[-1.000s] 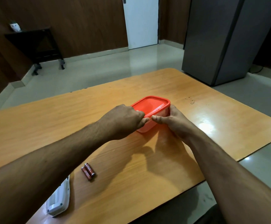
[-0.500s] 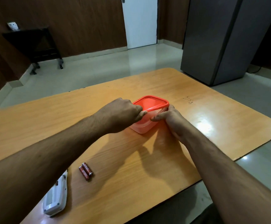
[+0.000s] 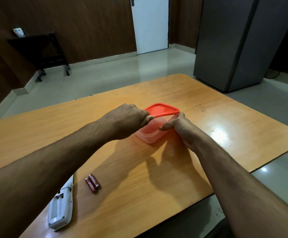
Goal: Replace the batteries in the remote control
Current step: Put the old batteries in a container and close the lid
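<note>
wooden tabletop (image 3: pixel 208 134), orange-brown, glossy, rounded corners; carries every item below.

translucent plastic container (image 3: pixel 150 134), rectangular, pink-tinted, standing at the middle of the tabletop. contents cannot be made out.

red lid (image 3: pixel 160 109), over the container, tilted: its near edge is raised clear of the container rim, its far edge low at the rim.

left hand (image 3: pixel 127 119), reaching in from the left, fingers curled and pinching the lid's near-left edge.

right hand (image 3: pixel 179 125), reaching in from the right, thumb lying along the container's near-right rim, fingers wrapped round its right side under the lid; it grips the container.

two batteries (image 3: pixel 92 183), small, red-brown with metallic ends, lying side by side and touching, near-left part of the tabletop, well apart from the container, just right of the remote.

white remote control (image 3: pixel 60 210), lying at the near-left edge of the tabletop, back face up, battery bay open and showing as a recess; its far end is hidden under the left forearm.

surroundings: pale polished floor (image 3: pixel 105 73); dark wood-panelled wall (image 3: pixel 88 23); white door (image 3: pixel 151 24) at the far side; grey cabinet (image 3: pixel 234 45) at far right; dark side table (image 3: pixel 41 48) at far left with a small white object on top, too small to tell.
</note>
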